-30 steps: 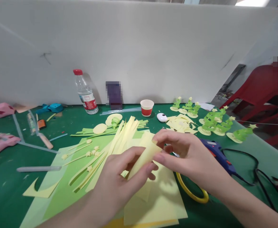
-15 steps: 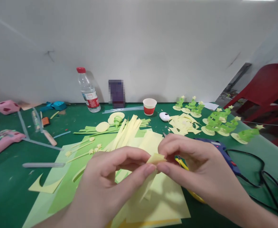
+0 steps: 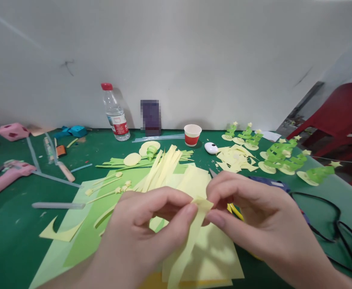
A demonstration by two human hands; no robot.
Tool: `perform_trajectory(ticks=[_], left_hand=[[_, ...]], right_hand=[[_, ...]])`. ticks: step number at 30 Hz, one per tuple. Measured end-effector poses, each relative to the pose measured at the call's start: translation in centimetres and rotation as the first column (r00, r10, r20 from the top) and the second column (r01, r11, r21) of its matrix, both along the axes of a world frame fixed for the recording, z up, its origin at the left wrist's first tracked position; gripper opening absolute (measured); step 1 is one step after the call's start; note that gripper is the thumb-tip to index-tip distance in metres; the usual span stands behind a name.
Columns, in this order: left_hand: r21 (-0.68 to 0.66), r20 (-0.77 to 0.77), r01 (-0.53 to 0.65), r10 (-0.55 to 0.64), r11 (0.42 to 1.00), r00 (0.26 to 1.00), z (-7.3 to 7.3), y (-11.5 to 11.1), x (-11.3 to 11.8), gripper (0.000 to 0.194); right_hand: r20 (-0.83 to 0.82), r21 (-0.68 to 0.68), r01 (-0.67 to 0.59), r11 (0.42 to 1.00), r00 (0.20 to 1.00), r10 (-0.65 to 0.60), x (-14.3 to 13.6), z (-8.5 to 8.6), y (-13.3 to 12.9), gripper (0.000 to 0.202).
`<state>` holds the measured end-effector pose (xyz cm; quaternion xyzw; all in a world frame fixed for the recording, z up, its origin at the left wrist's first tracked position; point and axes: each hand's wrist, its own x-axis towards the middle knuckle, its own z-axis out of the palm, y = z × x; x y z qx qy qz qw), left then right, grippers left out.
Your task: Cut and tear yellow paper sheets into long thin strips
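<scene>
A pale yellow paper strip (image 3: pixel 191 241) is folded at its top end and hangs down toward the front edge of the view. My left hand (image 3: pixel 154 224) pinches the fold from the left with thumb and forefinger. My right hand (image 3: pixel 251 212) grips the fold's right corner between thumb and fingertips. Beneath both hands lie yellow paper sheets (image 3: pixel 218 257) and green sheets (image 3: pixel 82 241). Just beyond them is a bundle of loose pale yellow strips (image 3: pixel 164 164).
A bottle (image 3: pixel 117 120), a dark phone-like object (image 3: pixel 151 116) and a paper cup (image 3: pixel 192 135) stand along the wall. Green spiral paper trees (image 3: pixel 280 156) stand at right, near black cables (image 3: pixel 338 208). A pink glue gun (image 3: pixel 10 176) lies at left. Scissors' yellow handles (image 3: pixel 234 210) show behind my right hand.
The strip has turned, so its long tail now hangs in front of the sheets. My right hand has shifted slightly right, and the whole view has shifted a little.
</scene>
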<state>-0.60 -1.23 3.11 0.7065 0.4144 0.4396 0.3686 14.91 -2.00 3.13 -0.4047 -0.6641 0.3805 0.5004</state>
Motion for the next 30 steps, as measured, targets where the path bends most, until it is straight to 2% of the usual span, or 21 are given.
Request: perform_trajectory(ticks=[3,6,10,15,18,23,30], left_hand=[[-0.029,0.053,0.012,-0.01,1.0,0.999,0.0,-0.1,0.2,0.018],[-0.079,0.082,-0.021,0.027,0.997,0.996,-0.1,-0.3,0.6,0.02],[-0.153,0.162,-0.005,0.031,0.988,0.986,-0.3,-0.6,1.0,0.021],[-0.218,0.145,0.098,-0.067,0.971,0.987,-0.4,-0.4,0.7,0.022],[-0.246,0.107,0.135,-0.111,0.96,0.988,-0.6,-0.3,0.3,0.019],[-0.268,0.076,0.132,-0.115,0.954,0.99,-0.8,-0.3,0.0,0.015],[-0.254,0.188,0.195,-0.15,0.947,0.971,-0.4,-0.1,0.4,0.014]], right_hand=[[-0.031,-0.043,0.0,0.999,1.0,-0.002,0.0,-0.1,-0.1,0.013],[-0.057,-0.151,-0.075,0.986,0.996,0.067,0.2,-0.2,-0.2,0.012],[-0.16,-0.323,-0.23,0.918,0.969,0.187,0.5,-0.6,-0.4,0.011],[-0.334,-0.451,-0.33,0.829,0.924,0.186,0.2,-0.9,-0.5,0.011],[-0.406,-0.472,-0.374,0.798,0.896,0.18,0.1,-1.0,-0.5,0.01],[-0.443,-0.462,-0.403,0.79,0.877,0.189,0.2,-1.0,-0.6,0.01],[-0.378,-0.43,-0.35,0.832,0.907,0.187,0.4,-0.9,-0.3,0.013]])
